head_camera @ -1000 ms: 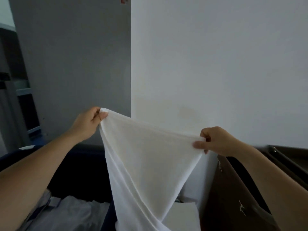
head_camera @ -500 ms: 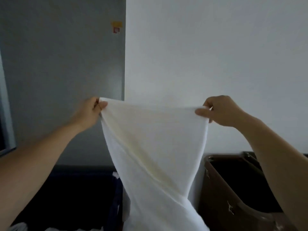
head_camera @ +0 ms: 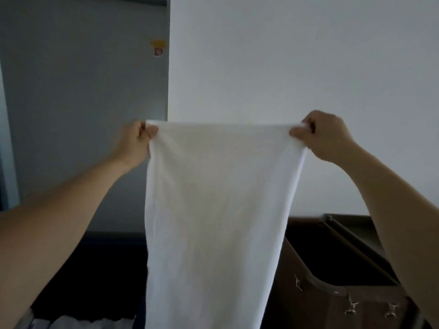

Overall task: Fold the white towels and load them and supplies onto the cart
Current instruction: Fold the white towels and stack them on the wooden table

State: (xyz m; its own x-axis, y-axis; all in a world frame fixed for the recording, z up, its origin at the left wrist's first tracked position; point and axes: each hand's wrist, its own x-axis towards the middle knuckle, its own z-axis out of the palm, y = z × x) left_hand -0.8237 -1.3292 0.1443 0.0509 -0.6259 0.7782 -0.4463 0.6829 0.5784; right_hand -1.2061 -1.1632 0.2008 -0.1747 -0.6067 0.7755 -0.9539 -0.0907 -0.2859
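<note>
I see left hand (head_camera: 135,142) and right hand (head_camera: 326,136), fingers pinching white towel (head_camera: 213,210) top corners; it hangs taut between.

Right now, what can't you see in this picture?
Head view:
Towel: its bottom end is cut off by the lower edge.
Sticker on the door: too small and blurred to read.
Brown bin: inside too dark to see; towel hides its left side.
</note>
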